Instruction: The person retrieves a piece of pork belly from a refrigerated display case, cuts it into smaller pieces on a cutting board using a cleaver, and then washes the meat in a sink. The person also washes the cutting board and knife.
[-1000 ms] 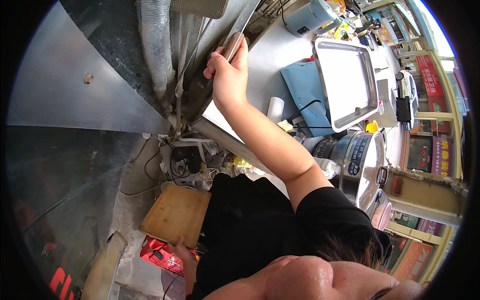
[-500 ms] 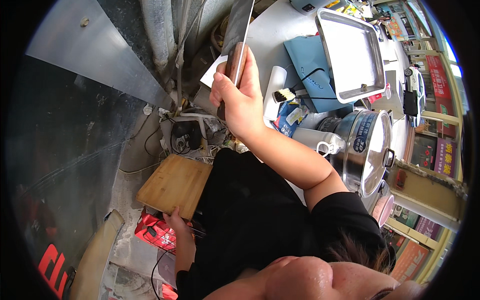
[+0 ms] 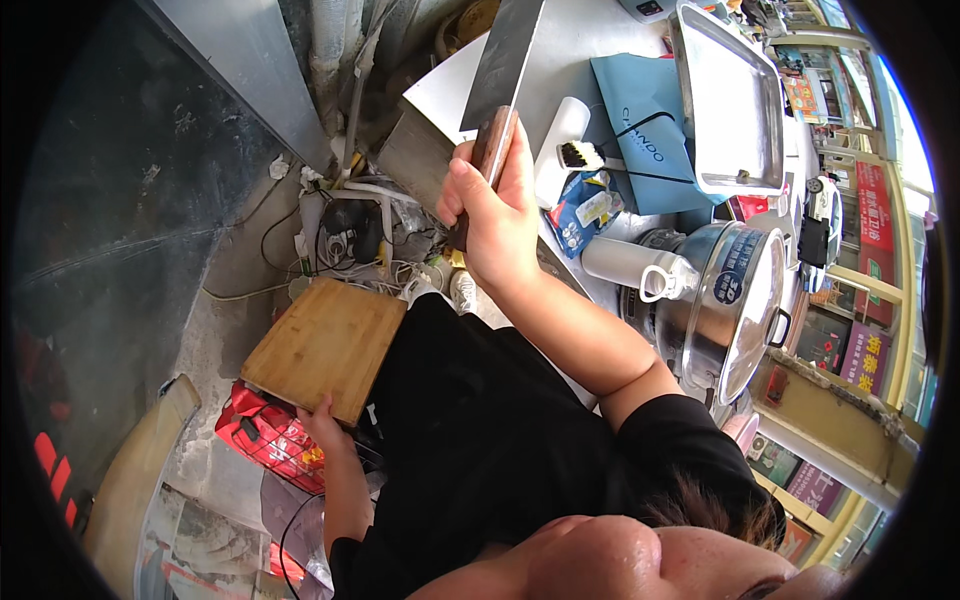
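Observation:
My right hand [image 3: 500, 215] is wrapped round the wooden handle of a cleaver [image 3: 505, 65]. Its wide metal blade points up and away, over the near end of the white table. Lower at the left, my left hand [image 3: 325, 428] grips the near edge of a wooden cutting board [image 3: 322, 345]. Most of that hand's fingers are hidden under the board. The board lies roughly flat beside my black clothing, just above a red patterned bag [image 3: 275, 432] in a wire basket.
On the white table [image 3: 630, 40] are a steel tray [image 3: 735, 100], a blue bag [image 3: 645, 130], a brush [image 3: 580, 155], a white bottle [image 3: 640, 268] and a lidded steel pot [image 3: 735, 310]. Cables and pipes [image 3: 385, 215] clutter the floor ahead. A dark panel [image 3: 110, 200] stands left.
The view has shifted slightly. My right hand with the cleaver has come a little lower and nearer, showing more of the blade. My left hand still holds the cutting board.

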The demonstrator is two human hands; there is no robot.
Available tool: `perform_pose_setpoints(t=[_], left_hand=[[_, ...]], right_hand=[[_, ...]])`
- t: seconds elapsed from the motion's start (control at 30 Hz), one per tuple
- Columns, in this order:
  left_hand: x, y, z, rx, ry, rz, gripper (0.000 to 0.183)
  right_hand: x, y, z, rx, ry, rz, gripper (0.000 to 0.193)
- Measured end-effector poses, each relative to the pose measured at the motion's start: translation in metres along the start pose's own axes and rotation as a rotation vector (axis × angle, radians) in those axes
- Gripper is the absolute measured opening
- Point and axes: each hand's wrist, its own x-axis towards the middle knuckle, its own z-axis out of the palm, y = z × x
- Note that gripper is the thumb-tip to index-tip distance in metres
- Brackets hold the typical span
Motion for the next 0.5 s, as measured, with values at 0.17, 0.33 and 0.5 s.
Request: perform_pose_setpoints(t=[0.17, 0.33, 0.5], left_hand=[[0.003, -0.002, -0.004, 0.043, -0.012, 0.012, 0.059], [0.012, -0.007, -0.008, 0.077, -0.043, 0.031, 0.056], [0.013, 0.001, -0.007, 0.066, -0.064, 0.056, 0.054]], right_hand=[[-0.017, 0.007, -0.008, -0.014, -0.014, 0.022, 0.074], [-0.023, 0.010, -0.010, -0.063, -0.031, 0.014, 0.074], [-0.024, 0.020, -0.006, -0.070, -0.023, 0.031, 0.075]])
